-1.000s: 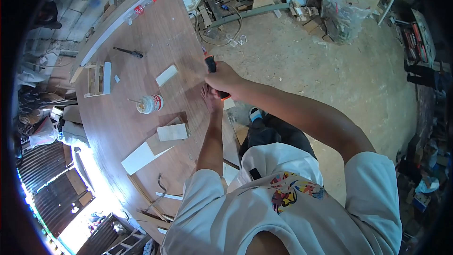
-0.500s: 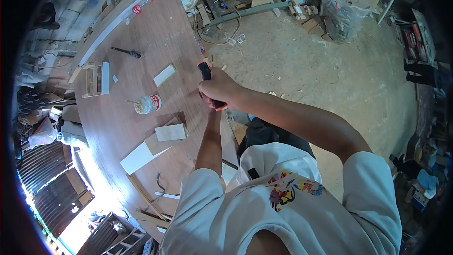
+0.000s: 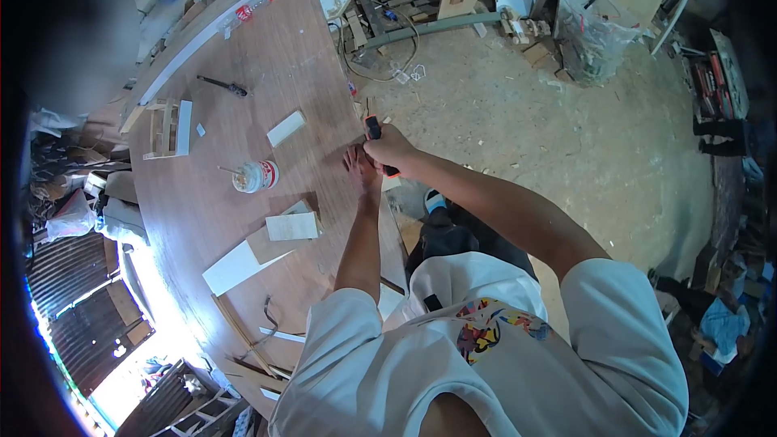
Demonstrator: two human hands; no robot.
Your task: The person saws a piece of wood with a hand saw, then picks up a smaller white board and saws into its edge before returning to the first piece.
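Right hand (image 3: 390, 148) clenched around a black-and-orange handle (image 3: 373, 126) at the straight edge of a smooth, wood-grained desk (image 3: 267, 57). Left hand (image 3: 360, 166) just beside it, fingers slightly spread on the desktop. Nearby, a rectangular pale block (image 3: 286, 128) and a round jar (image 3: 256, 176) (a stick pokes out). Debris-flecked floor (image 3: 502, 97) stretches beyond the edge.

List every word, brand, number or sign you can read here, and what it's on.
No text is readable.
Jar: red-and-white label, too small to read.
Bottle: red label, too small and blurred.
Shirt: colorful print, no word legible.
Orange-and-black tool in the right hand: no lettering discernible.
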